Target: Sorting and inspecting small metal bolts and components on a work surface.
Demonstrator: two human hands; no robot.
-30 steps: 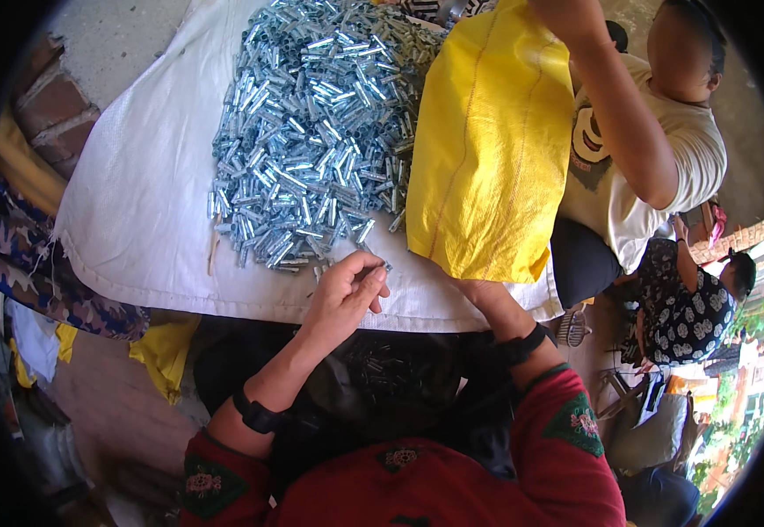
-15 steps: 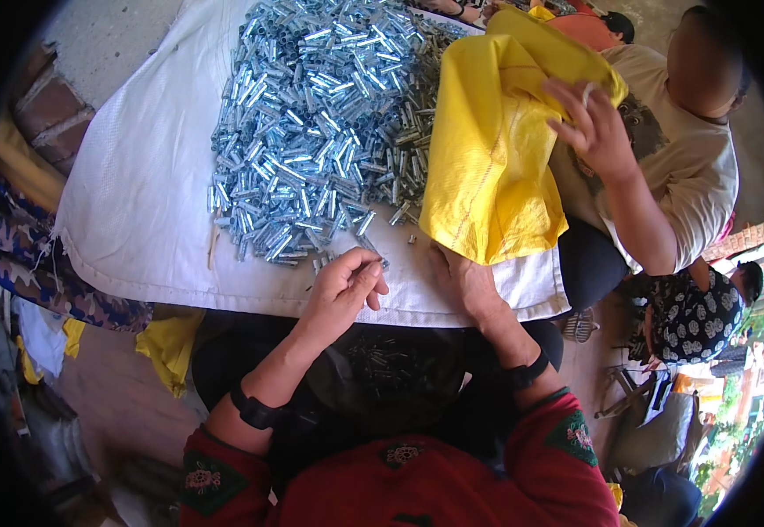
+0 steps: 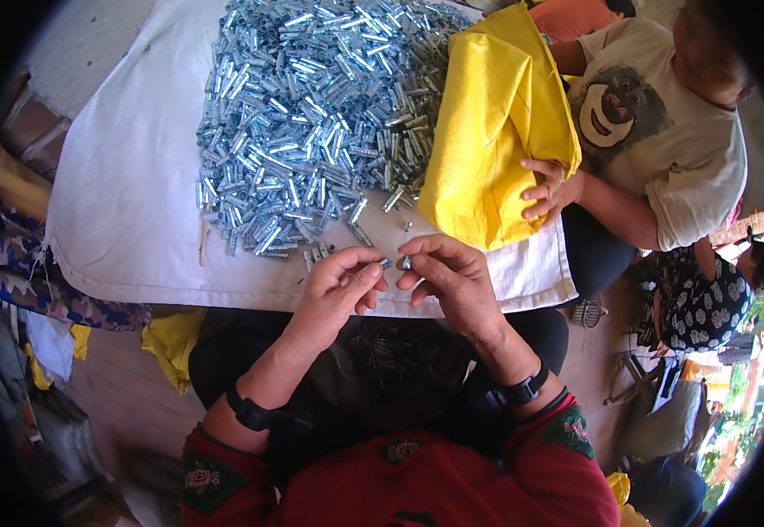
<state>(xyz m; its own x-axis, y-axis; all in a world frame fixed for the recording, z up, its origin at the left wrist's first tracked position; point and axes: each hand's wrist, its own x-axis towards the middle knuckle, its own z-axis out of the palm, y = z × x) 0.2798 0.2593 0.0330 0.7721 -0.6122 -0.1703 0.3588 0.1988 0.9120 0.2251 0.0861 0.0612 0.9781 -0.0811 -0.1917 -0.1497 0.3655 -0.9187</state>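
Over the near edge of the white cloth, my two hands face each other with their fingertips a short gap apart. A small shiny metal sleeve (image 3: 386, 263) sticks out from the pinched thumb and forefinger of my left hand (image 3: 340, 283). Between the thumb and forefinger of my right hand (image 3: 459, 285) is a small round metal piece (image 3: 405, 262), its exact kind too small to tell. Just beyond my hands, a large heap of slotted metal sleeves (image 3: 311, 132) covers the cloth, with a few loose ones at its near edge.
A yellow woven sack (image 3: 487, 132) lies right of the heap, gripped by a co-worker's hand (image 3: 550, 189). White cloth (image 3: 127, 193) covers the work surface. Below its edge, a dark container (image 3: 382, 360) with metal parts sits between my legs. Camouflage fabric (image 3: 57, 281) hangs at left.
My right hand has come out from beside the yellow sack toward my left hand, now with a small metal piece. The co-worker's hand has lowered onto the sack, whose top has folded down.
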